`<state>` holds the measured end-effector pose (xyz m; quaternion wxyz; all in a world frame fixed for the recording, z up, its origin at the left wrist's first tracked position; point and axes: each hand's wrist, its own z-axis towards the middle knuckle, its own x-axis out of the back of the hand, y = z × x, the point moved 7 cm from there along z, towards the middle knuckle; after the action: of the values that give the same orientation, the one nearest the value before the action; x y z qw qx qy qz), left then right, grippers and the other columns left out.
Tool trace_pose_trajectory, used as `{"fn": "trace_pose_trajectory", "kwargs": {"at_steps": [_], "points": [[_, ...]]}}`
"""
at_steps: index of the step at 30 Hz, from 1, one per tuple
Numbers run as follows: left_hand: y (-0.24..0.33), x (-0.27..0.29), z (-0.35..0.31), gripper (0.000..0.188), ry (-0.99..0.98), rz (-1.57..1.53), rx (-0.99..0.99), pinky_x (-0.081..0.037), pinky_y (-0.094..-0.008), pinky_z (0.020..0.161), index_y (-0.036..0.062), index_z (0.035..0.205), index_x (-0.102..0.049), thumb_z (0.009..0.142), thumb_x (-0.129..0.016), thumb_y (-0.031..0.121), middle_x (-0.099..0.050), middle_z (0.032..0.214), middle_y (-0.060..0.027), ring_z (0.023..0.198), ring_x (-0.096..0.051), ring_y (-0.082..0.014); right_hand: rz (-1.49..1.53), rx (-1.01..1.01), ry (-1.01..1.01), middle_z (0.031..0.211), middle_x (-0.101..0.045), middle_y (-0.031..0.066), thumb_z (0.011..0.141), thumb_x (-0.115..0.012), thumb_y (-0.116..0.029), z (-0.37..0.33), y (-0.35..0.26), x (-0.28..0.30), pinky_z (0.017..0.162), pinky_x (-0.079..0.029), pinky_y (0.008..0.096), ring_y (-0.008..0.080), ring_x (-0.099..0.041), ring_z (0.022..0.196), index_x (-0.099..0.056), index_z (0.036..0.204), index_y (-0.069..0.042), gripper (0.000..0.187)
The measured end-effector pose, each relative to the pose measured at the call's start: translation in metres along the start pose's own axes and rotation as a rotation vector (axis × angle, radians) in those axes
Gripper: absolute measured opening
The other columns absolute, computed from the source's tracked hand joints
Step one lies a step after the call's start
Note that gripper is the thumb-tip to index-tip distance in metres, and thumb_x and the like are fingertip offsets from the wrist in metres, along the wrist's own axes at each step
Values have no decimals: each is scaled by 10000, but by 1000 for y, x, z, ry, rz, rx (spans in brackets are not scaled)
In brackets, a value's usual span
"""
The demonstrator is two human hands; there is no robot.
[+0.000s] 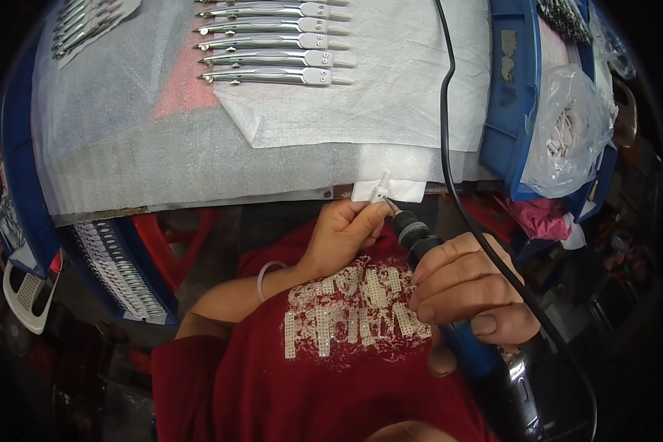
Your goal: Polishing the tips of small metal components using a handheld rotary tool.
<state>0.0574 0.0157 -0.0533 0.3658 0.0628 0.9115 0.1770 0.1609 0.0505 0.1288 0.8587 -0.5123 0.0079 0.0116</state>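
Observation:
My left hand [343, 237] is closed on a drawing compass [381, 190] at the table's near edge. Only the compass's pale head and short stem show; my fingers hide the rest. A small white pad [409, 191] lies under it. In my right hand [473, 289] is an electric screwdriver [415, 237] with a black front and a blue body, tilted up to the left. Its bit reaches the compass head beside my left fingertips; whether it sits in a screw is too small to tell.
Silver compasses [272, 59] lie in a row on white cloth [390, 110], with more at the far left. A black cable [446, 110] hangs down past my right hand. Blue bins [510, 96] stand right, one by a clear plastic bag [571, 132]; another tray [118, 269] holds metal parts lower left.

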Motion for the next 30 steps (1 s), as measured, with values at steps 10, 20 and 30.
{"fn": "trace_pose_trajectory", "kwargs": {"at_steps": [10, 20, 30], "points": [[-3, -1, 1, 217, -9, -44, -12, -313, -170, 480, 6, 956, -660, 964, -538, 185, -499, 638, 56, 540, -393, -10, -126, -47, -153, 793, -641, 137, 760, -776, -258, 1, 3, -6, 577, -567, 340, 229, -657, 646, -392, 957, -60, 475], [-3, 2, 3, 216, 12, 29, -55, -325, -181, 481, 5, 885, -672, 954, -549, 169, -507, 606, 57, 543, -414, -10, -59, -54, -176, 793, -643, 127, 741, -795, -264, 5, 13, -4, 532, -557, 311, 221, -652, 642, -385, 910, -87, 477], [-5, 5, 3, 291, 42, 33, -58, -321, -191, 470, 18, 718, -625, 946, -572, 192, -505, 583, 52, 530, -411, -11, -45, -20, -211, 804, -638, 152, 745, -793, -254, 3, 11, -3, 528, -556, 330, 235, -646, 640, -388, 991, -57, 513]]}}
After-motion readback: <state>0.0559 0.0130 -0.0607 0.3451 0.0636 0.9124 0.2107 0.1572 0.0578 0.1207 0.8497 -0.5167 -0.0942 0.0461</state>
